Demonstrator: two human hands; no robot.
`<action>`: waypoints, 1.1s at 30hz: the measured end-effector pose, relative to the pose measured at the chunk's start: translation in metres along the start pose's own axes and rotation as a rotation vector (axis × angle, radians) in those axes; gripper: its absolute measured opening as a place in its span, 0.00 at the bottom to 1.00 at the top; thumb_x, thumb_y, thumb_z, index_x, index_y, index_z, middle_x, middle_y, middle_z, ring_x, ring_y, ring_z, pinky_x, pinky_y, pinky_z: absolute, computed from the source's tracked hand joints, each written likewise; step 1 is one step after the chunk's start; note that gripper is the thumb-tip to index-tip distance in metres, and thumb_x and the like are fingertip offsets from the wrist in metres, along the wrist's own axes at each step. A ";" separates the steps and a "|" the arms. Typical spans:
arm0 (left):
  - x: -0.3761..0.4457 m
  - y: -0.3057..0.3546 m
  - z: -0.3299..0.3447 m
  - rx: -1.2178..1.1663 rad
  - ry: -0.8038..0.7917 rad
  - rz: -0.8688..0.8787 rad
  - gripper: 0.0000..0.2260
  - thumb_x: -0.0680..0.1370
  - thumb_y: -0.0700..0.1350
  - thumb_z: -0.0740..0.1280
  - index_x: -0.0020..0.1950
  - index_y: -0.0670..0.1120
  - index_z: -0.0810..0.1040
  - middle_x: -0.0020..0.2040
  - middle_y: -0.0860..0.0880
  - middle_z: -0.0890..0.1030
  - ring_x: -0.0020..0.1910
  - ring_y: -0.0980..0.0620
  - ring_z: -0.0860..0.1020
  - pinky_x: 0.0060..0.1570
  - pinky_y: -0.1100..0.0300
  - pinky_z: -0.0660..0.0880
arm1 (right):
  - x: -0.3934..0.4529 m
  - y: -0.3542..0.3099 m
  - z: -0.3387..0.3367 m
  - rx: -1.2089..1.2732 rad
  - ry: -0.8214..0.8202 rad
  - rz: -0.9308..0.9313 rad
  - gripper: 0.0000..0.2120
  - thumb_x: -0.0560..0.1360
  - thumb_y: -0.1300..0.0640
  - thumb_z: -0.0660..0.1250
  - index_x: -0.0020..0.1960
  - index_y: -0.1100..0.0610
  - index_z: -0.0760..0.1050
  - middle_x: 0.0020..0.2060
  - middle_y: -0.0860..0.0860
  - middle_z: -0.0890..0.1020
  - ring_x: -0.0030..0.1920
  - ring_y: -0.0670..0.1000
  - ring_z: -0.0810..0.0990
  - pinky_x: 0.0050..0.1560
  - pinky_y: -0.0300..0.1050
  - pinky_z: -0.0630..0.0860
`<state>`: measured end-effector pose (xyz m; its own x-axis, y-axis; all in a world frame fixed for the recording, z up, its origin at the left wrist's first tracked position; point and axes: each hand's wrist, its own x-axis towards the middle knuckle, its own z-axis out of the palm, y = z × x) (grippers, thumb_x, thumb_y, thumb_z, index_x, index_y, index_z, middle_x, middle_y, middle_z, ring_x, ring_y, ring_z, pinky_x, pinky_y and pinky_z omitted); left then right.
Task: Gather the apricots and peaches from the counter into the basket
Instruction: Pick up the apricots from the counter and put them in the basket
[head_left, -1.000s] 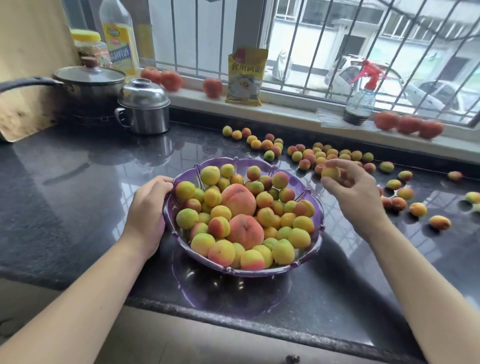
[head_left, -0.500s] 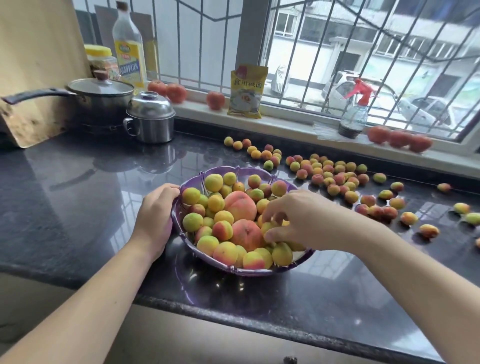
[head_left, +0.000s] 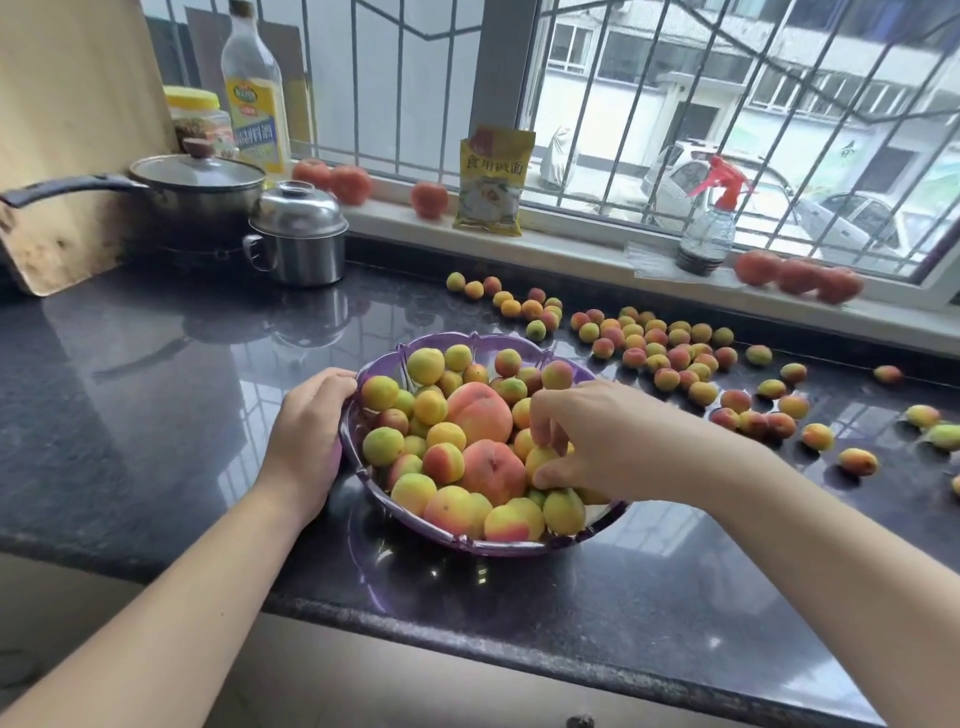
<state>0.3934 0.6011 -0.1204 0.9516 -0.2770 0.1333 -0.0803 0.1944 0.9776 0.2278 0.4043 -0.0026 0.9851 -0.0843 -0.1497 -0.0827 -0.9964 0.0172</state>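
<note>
Head view: round basket (head_left: 358, 457), rim upward.

You are in a home kitchen: dark stone bench (head_left: 156, 395), lidded saucepan (head_left: 197, 192) and steel pot (head_left: 298, 234) at upper left, oil bottle (head_left: 254, 98) behind them, tomatoes (head_left: 350, 184) on the barred window's sill (head_left: 571, 244).

The yellow and white plastic packet (head_left: 492, 182) leaning on the windowsill at twelve o'clock bears large Chinese characters, 食用碱面, across its upper half. At ten o'clock, the tall clear plastic bottle of yellow oil (head_left: 254, 98) carries a yellow label with Chinese writing too blurred to read.
</note>
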 end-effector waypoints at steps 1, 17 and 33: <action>-0.001 0.000 0.000 -0.002 0.004 0.000 0.12 0.74 0.50 0.64 0.36 0.49 0.84 0.38 0.44 0.82 0.42 0.46 0.78 0.47 0.47 0.72 | 0.000 0.001 0.000 0.018 -0.010 -0.001 0.11 0.76 0.44 0.70 0.52 0.47 0.73 0.44 0.44 0.77 0.44 0.46 0.75 0.46 0.44 0.79; 0.002 0.002 0.006 -0.036 0.035 0.013 0.12 0.73 0.47 0.62 0.34 0.49 0.84 0.34 0.48 0.82 0.38 0.49 0.78 0.40 0.54 0.74 | 0.109 0.143 0.102 0.236 0.568 0.516 0.18 0.81 0.61 0.63 0.70 0.58 0.72 0.66 0.61 0.71 0.59 0.65 0.77 0.54 0.58 0.76; -0.001 0.006 0.009 -0.042 0.022 0.034 0.14 0.73 0.46 0.61 0.31 0.52 0.84 0.31 0.52 0.81 0.33 0.57 0.78 0.34 0.63 0.74 | 0.146 0.159 0.099 0.242 0.691 0.638 0.09 0.80 0.53 0.65 0.57 0.55 0.71 0.49 0.56 0.79 0.47 0.59 0.79 0.40 0.50 0.72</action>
<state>0.3888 0.5938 -0.1131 0.9547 -0.2492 0.1625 -0.1009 0.2425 0.9649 0.3434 0.2329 -0.1194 0.6089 -0.6648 0.4328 -0.5848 -0.7448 -0.3214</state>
